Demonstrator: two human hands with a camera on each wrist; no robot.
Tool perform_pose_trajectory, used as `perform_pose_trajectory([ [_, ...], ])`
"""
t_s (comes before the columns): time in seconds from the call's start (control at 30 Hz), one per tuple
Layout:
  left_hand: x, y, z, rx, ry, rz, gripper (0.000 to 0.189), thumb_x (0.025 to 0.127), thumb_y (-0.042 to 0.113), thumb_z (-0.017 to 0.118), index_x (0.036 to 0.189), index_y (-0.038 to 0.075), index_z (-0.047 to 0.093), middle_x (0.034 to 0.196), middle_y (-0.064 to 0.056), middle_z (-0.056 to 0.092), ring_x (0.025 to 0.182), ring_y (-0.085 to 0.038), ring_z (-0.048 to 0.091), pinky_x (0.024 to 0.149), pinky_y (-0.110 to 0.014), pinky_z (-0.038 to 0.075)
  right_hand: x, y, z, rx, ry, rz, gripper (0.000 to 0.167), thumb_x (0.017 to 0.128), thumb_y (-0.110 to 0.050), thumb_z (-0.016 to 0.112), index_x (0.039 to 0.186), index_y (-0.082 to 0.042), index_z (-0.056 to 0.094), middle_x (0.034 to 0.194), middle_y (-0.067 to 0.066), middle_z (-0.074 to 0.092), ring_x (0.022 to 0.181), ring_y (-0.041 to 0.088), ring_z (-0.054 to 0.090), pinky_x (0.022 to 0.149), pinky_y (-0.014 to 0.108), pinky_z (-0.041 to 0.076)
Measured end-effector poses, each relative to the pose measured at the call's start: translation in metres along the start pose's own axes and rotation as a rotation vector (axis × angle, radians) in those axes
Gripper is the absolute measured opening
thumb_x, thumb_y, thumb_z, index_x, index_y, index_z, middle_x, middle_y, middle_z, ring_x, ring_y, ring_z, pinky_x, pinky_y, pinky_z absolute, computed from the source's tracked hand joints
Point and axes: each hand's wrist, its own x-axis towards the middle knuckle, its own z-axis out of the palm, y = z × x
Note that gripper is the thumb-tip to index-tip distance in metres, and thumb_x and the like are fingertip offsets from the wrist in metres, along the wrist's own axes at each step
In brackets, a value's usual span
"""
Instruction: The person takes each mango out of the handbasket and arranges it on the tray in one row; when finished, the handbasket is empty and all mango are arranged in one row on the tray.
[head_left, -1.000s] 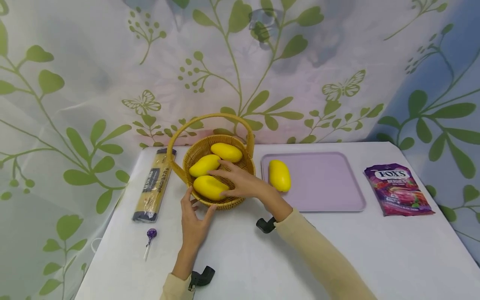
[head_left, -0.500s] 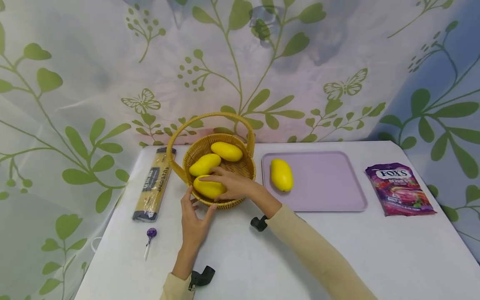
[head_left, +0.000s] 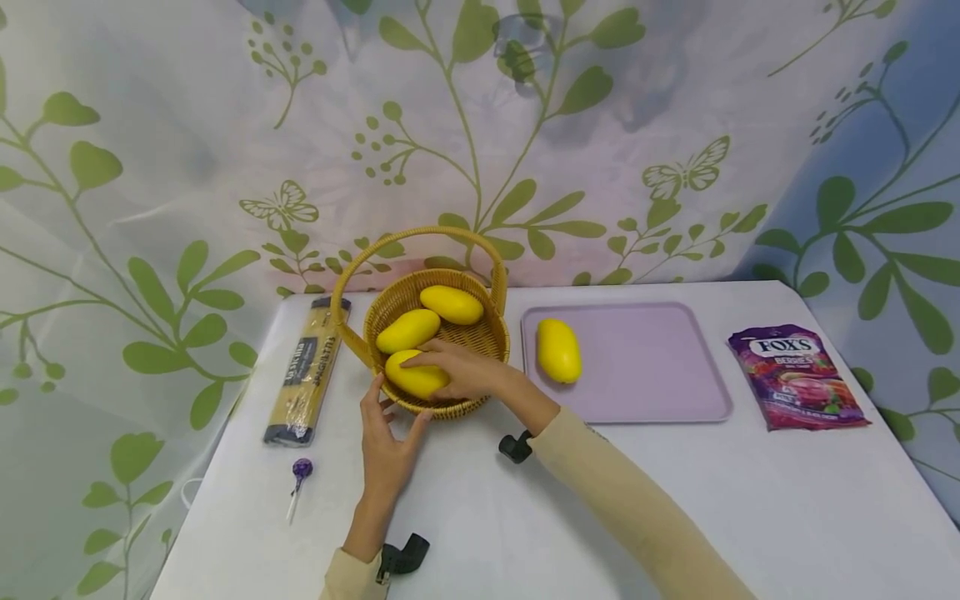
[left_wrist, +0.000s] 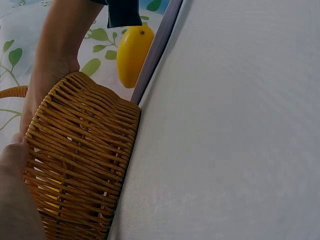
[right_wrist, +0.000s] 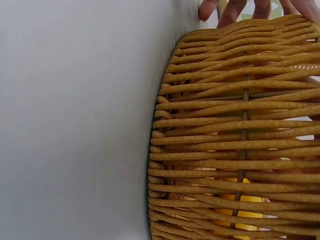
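A yellow wicker basket [head_left: 448, 411] with a tall arched handle holds three yellow mangoes. My right hand [head_left: 472, 373] reaches inside and grips the nearest mango [head_left: 415, 377], fingers over its top and thumb on the near side. Behind it lie a second mango [head_left: 408, 331] and a third mango [head_left: 452, 305]. At the basket's near left side, my left hand [head_left: 386, 450] touches the wall with fingers and thumb spread. In the right wrist view, the woven wall [right_wrist: 240, 130] hides most of the right hand's grip.
Right of the basket, a lilac tray [head_left: 637, 367] bears another mango [head_left: 558, 351]. A purple candy bag [head_left: 798, 377] lies farther right. On the left are a spaghetti pack [head_left: 307, 371] and a purple lollipop [head_left: 302, 471]. A patterned curtain [head_left: 480, 142] hangs behind the table.
My right hand has moved left and down onto the nearest mango, and its fingers have closed around it. The left hand has stayed against the basket.
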Motion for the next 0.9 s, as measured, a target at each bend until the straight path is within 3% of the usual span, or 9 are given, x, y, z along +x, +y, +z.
perform_pose_trajectory([
  [0.17, 0.001, 0.0, 0.0, -0.006, -0.008, -0.004, 0.09, 0.084, 0.03, 0.077, 0.154, 0.013, 0.024, 0.151, -0.008, 0.036, 0.12, -0.025, 0.053, 0.09, -0.046, 0.05, -0.002, 0.001, -0.001, 0.029, 0.072, -0.002, 0.06, 0.088, -0.025, 0.074, 0.143, -0.024, 0.05, 0.144, 0.007, 0.044, 0.13, 0.023, 0.048, 0.109, 0.039, 0.042],
  [0.6, 0.0, -0.002, 0.0, 0.011, 0.005, 0.002, 0.089, 0.084, 0.033, 0.077, 0.154, 0.013, 0.025, 0.15, -0.009, 0.036, 0.118, -0.026, 0.053, 0.089, -0.045, 0.05, -0.004, 0.001, -0.001, 0.053, 0.146, -0.022, 0.06, 0.084, -0.025, 0.078, 0.139, -0.024, 0.054, 0.137, 0.006, 0.045, 0.123, 0.021, 0.05, 0.106, 0.038, 0.045],
  [0.9, 0.001, -0.002, -0.001, 0.021, 0.004, 0.009, 0.089, 0.085, 0.033, 0.076, 0.154, 0.011, 0.025, 0.149, -0.012, 0.038, 0.118, -0.026, 0.054, 0.088, -0.045, 0.05, -0.021, 0.0, -0.017, 0.063, 0.271, -0.026, 0.06, 0.082, -0.026, 0.08, 0.137, -0.024, 0.055, 0.139, 0.01, 0.044, 0.123, 0.027, 0.051, 0.102, 0.042, 0.048],
])
